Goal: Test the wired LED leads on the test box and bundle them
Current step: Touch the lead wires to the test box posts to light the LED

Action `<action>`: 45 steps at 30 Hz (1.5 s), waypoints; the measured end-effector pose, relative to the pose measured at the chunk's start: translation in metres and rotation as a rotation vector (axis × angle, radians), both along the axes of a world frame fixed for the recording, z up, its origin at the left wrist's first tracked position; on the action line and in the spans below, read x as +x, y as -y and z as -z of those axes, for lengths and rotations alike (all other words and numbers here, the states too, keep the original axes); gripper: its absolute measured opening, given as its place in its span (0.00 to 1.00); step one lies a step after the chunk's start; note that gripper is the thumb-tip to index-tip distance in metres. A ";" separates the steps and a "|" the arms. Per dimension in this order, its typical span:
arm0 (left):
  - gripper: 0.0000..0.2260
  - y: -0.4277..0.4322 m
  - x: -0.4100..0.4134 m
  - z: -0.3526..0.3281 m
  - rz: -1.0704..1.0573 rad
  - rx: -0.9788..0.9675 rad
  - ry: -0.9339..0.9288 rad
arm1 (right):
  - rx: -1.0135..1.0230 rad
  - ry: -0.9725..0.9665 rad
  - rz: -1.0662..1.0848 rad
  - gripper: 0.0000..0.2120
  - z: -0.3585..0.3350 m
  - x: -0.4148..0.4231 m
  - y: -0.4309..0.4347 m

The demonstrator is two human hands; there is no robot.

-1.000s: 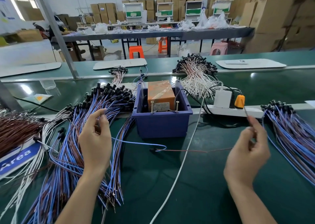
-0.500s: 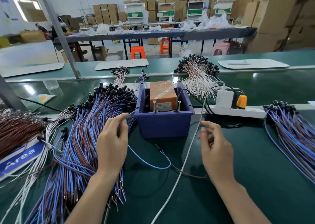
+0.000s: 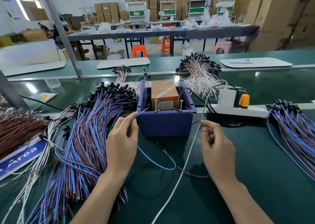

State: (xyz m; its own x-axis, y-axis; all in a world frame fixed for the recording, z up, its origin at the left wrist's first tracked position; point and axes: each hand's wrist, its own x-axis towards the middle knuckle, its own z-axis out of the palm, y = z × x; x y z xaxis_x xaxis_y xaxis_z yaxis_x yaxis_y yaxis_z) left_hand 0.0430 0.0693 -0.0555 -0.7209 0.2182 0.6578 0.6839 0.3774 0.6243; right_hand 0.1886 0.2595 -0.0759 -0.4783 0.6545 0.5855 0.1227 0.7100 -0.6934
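A blue test box (image 3: 165, 123) holding an orange unit (image 3: 164, 93) and two upright screws (image 3: 156, 105) stands mid-table. My left hand (image 3: 121, 145) pinches the blue wire (image 3: 156, 162) of one LED lead, its tip pointing at the left screw. My right hand (image 3: 217, 148) pinches that lead's brown wire (image 3: 193, 114), its tip near the right screw. The lead's black LED head (image 3: 159, 145) lies on the mat in front of the box. A big pile of blue-brown leads (image 3: 88, 135) lies to the left.
Another pile of blue-brown leads (image 3: 293, 130) lies at the right. A white power strip (image 3: 238, 111) with a white adapter and orange plug sits right of the box; its white cable (image 3: 185, 160) runs between my hands. White-brown leads (image 3: 201, 75) lie behind. Brown wires (image 3: 17, 128) lie far left.
Both hands moved toward the box with one lead: the left from the pile, the right in from the right. The wire tips now rise toward the two screws.
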 end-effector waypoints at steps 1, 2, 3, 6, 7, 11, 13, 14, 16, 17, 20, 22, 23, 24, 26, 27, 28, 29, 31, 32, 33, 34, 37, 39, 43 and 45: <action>0.13 -0.001 0.000 0.000 0.002 0.010 0.010 | -0.001 0.001 -0.006 0.13 0.000 0.000 0.000; 0.13 -0.002 0.000 -0.001 0.003 0.019 0.016 | 0.001 0.002 -0.011 0.12 0.001 0.000 -0.001; 0.13 -0.003 0.001 -0.001 0.006 0.025 0.018 | 0.004 0.004 -0.015 0.12 0.001 0.000 -0.001; 0.13 -0.004 0.002 -0.002 0.023 0.032 0.020 | 0.011 0.015 -0.029 0.12 0.002 -0.001 -0.002; 0.13 -0.004 0.002 -0.002 0.030 0.033 0.021 | 0.014 0.019 -0.033 0.12 0.002 -0.001 -0.002; 0.13 -0.005 0.002 -0.001 0.053 0.039 0.032 | 0.025 0.014 -0.054 0.11 0.003 -0.001 -0.002; 0.13 -0.007 0.002 -0.002 0.050 0.040 0.026 | 0.021 0.000 -0.071 0.10 0.004 -0.001 -0.002; 0.13 -0.008 0.002 -0.002 0.050 0.037 0.021 | 0.018 -0.005 -0.076 0.10 0.004 -0.001 -0.002; 0.12 -0.010 0.003 -0.002 0.059 0.028 0.013 | 0.011 -0.006 -0.078 0.10 0.005 0.000 -0.003; 0.12 -0.010 0.004 -0.001 0.067 0.027 0.011 | 0.009 -0.006 -0.080 0.10 0.005 0.000 -0.003; 0.13 -0.010 0.004 -0.001 0.086 0.038 0.016 | 0.008 0.000 -0.095 0.10 0.005 0.000 -0.003; 0.13 -0.010 0.004 -0.001 0.091 0.042 0.023 | 0.008 0.007 -0.100 0.10 0.005 0.000 -0.003; 0.13 -0.010 0.004 -0.001 0.093 0.042 0.023 | 0.008 0.011 -0.100 0.10 0.005 0.000 -0.003; 0.12 -0.010 0.004 -0.001 0.095 0.041 0.022 | 0.009 0.013 -0.099 0.10 0.006 -0.001 -0.004; 0.12 -0.010 0.005 -0.001 0.095 0.041 0.028 | 0.010 0.015 -0.098 0.10 0.006 -0.001 -0.004; 0.12 -0.010 0.006 -0.002 0.093 0.042 0.034 | 0.010 0.015 -0.095 0.10 0.006 -0.001 -0.004; 0.12 -0.010 0.006 -0.002 0.090 0.042 0.037 | 0.010 0.014 -0.093 0.10 0.006 -0.001 -0.004; 0.11 -0.010 0.006 -0.002 0.086 0.041 0.038 | 0.010 0.014 -0.093 0.11 0.006 -0.001 -0.004; 0.11 -0.010 0.006 -0.003 0.082 0.039 0.032 | 0.007 0.016 -0.094 0.11 0.006 -0.001 -0.003; 0.11 -0.010 0.007 -0.003 0.084 0.038 0.031 | 0.006 0.015 -0.095 0.11 0.005 0.000 -0.003; 0.11 -0.010 0.007 -0.003 0.088 0.039 0.033 | 0.008 0.014 -0.095 0.11 0.005 0.000 -0.003; 0.11 -0.010 0.007 -0.003 0.094 0.040 0.036 | 0.009 0.014 -0.095 0.11 0.005 0.000 -0.003; 0.11 -0.009 0.007 -0.003 0.098 0.042 0.039 | 0.004 0.014 -0.096 0.12 0.004 0.000 -0.003; 0.11 -0.009 0.006 -0.002 0.096 0.042 0.036 | 0.002 0.007 -0.094 0.12 0.004 -0.001 -0.002; 0.11 -0.009 0.005 -0.002 0.087 0.050 0.036 | 0.014 -0.004 -0.086 0.11 0.005 -0.001 -0.003; 0.11 -0.008 0.005 -0.003 0.089 0.052 0.031 | 0.002 -0.009 -0.086 0.10 0.005 -0.001 -0.002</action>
